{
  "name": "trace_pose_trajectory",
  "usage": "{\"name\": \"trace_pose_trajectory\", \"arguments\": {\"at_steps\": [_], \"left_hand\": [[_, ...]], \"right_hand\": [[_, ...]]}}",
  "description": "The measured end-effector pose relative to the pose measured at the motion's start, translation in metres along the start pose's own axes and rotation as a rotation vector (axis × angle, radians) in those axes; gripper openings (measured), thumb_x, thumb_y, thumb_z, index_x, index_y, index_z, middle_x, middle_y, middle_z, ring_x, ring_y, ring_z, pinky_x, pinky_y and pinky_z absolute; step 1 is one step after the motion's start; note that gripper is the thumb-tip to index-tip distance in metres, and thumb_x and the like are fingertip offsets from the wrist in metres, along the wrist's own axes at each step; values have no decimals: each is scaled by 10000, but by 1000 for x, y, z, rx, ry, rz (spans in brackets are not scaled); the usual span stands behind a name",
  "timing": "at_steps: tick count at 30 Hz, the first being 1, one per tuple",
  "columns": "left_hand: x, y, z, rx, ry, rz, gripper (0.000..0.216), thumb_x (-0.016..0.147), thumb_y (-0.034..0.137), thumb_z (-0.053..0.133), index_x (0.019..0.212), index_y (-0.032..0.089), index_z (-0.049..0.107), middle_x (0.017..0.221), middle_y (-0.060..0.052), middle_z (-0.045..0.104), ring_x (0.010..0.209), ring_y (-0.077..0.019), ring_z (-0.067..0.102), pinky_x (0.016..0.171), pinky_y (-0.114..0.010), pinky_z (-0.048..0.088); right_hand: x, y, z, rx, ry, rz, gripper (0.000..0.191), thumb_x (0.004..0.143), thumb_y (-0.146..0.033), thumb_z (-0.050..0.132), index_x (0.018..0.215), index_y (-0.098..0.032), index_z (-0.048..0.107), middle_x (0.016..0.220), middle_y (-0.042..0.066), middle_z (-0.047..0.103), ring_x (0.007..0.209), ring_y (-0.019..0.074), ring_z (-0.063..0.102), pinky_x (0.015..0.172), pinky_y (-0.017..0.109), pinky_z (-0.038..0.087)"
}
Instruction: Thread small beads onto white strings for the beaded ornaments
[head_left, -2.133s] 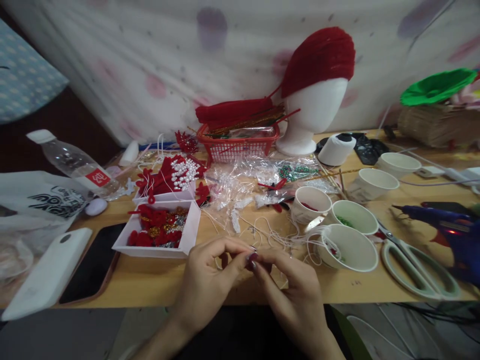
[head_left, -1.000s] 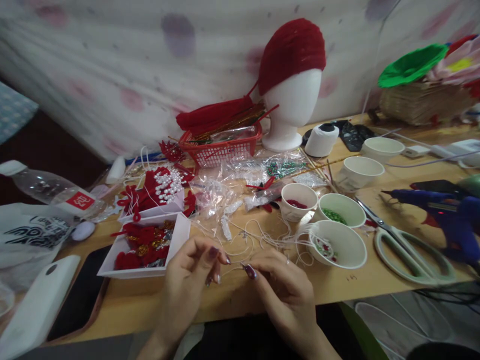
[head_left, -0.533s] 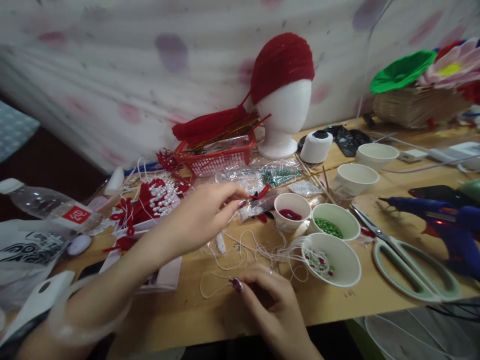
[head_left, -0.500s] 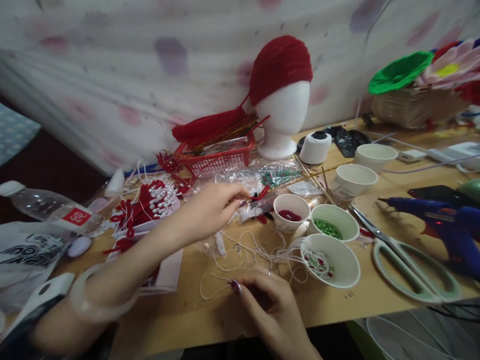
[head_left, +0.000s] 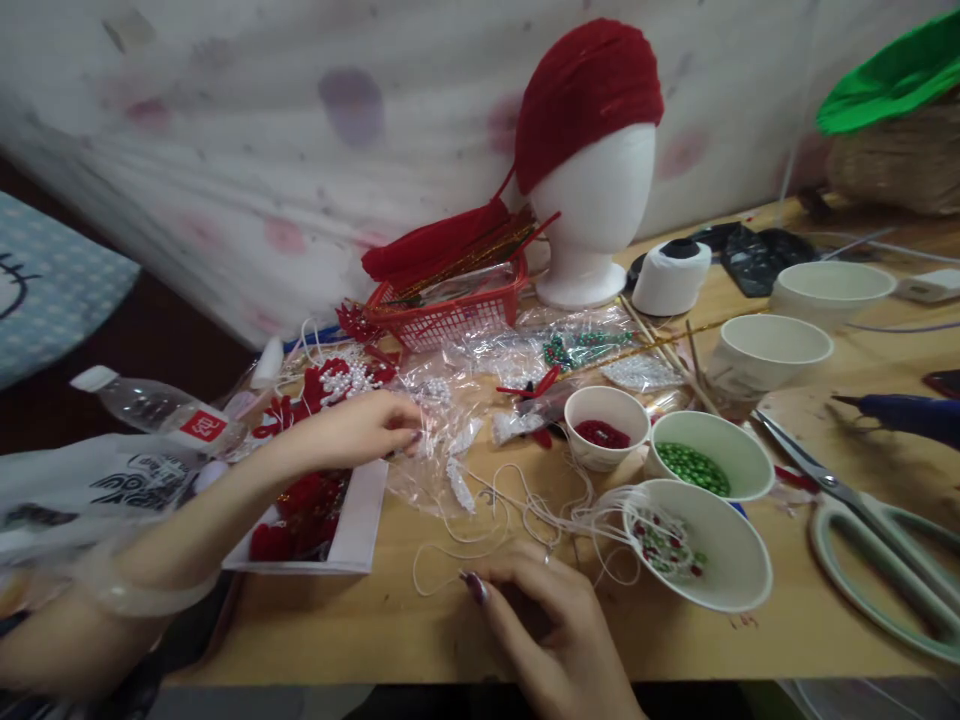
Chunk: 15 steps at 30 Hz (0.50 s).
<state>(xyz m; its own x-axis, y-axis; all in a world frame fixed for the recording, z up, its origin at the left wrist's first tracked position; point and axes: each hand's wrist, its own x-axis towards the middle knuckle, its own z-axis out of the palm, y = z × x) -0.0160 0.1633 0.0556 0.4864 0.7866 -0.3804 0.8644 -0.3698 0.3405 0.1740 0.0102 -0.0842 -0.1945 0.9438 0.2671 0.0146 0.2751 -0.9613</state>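
Observation:
My right hand [head_left: 551,610] is low in the middle, thumb and forefinger pinched on a thin white cord [head_left: 424,590]. That cord loops back over the table to a tangle of white strings [head_left: 577,515], which runs into a paper cup [head_left: 739,570] with red, green and white beads. Further left, my left hand [head_left: 375,425] hovers by a clear plastic bag [head_left: 420,490]. Its fingers are curled together, and what they hold, if anything, I cannot make out. Below its wrist lies a white box [head_left: 356,535] with red pieces inside.
Paper cups hold dark red beads [head_left: 600,435] and green beads [head_left: 694,470]. Scissors [head_left: 840,490] and a blue glue gun [head_left: 911,415] are at right. Behind stand a red basket [head_left: 450,325], a foam head [head_left: 592,220] and a thread spool [head_left: 671,280]. A bottle [head_left: 157,405] lies at left.
My left hand has drawn back leftward from the red wired piece to the plastic bag. My right hand keeps its pinch on the cord. The view has shifted left and closer.

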Motion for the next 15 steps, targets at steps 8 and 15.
{"name": "trace_pose_trajectory", "arguments": {"at_steps": [8, 15], "left_hand": [[47, 12, 42, 127, 19, 106, 194, 718, 223, 717, 902, 195, 773, 892, -76, 777, 798, -229, 652, 733, -316, 423], [44, 9, 53, 155, 29, 144, 127, 796, 205, 647, 878, 196, 743, 855, -64, 758, 784, -213, 647, 708, -302, 412]], "right_hand": [[-1, -3, -1, -44, 35, -7, 209, 947, -209, 530, 858, -168, 714, 757, 51, 688, 722, 160, 644, 649, 272, 482], [2, -4, -1, -74, 21, -35, 209, 944, -200, 527, 826, -169, 697, 722, 40, 670, 682, 148, 620, 622, 261, 461]]}}
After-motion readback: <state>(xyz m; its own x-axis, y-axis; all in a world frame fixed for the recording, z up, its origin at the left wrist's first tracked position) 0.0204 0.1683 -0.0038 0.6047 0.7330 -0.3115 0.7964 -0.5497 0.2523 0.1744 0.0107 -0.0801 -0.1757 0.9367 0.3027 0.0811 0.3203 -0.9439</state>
